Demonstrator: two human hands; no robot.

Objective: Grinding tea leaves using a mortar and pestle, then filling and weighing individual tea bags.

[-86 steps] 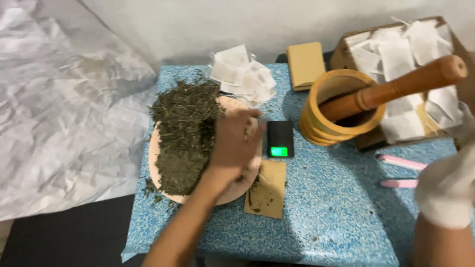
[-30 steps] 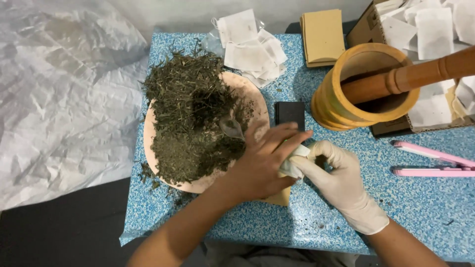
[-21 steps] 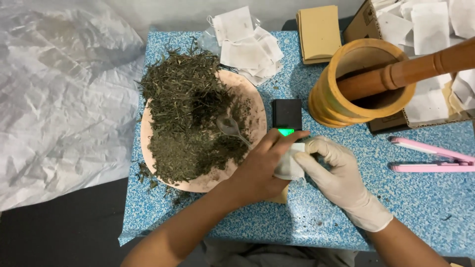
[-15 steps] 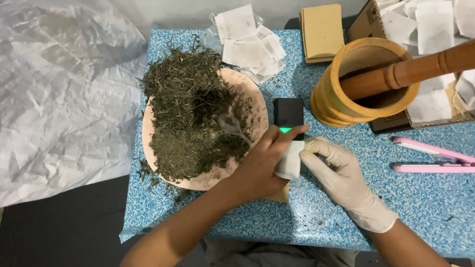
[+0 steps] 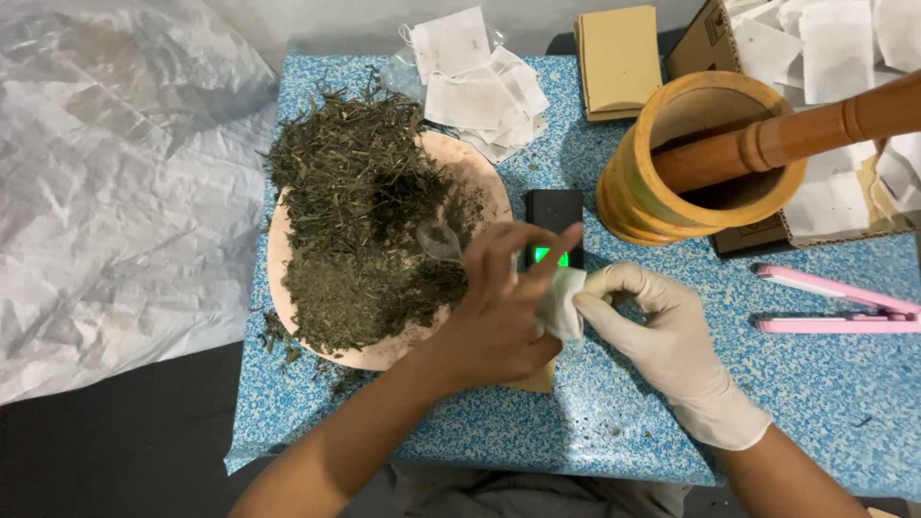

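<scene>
My bare left hand (image 5: pixel 499 317) and my gloved right hand (image 5: pixel 662 336) meet over a small white tea bag (image 5: pixel 561 305), both pinching it just in front of a small black scale (image 5: pixel 554 216) with a green lit display. To the left, a round tan plate (image 5: pixel 480 187) carries a heap of dried green herbs (image 5: pixel 355 221). A clear plastic spoon (image 5: pixel 437 240) rests on the herbs by my left fingertips. A brown paper piece lies partly hidden under my left hand.
A wooden mortar (image 5: pixel 672 182) with a pestle (image 5: pixel 815 125) stands at the back right. Pink flat tongs (image 5: pixel 844 312) lie at the right. Loose white tea bags (image 5: pixel 475 82), brown envelopes (image 5: pixel 619 58) and a cardboard box (image 5: pixel 748 230) of bags sit behind. Crumpled white sheeting (image 5: pixel 106 192) lies left.
My left hand has left the herb heap and my right hand has come in from the right. Both now hold the tea bag by the scale, barely moving over the last second.
</scene>
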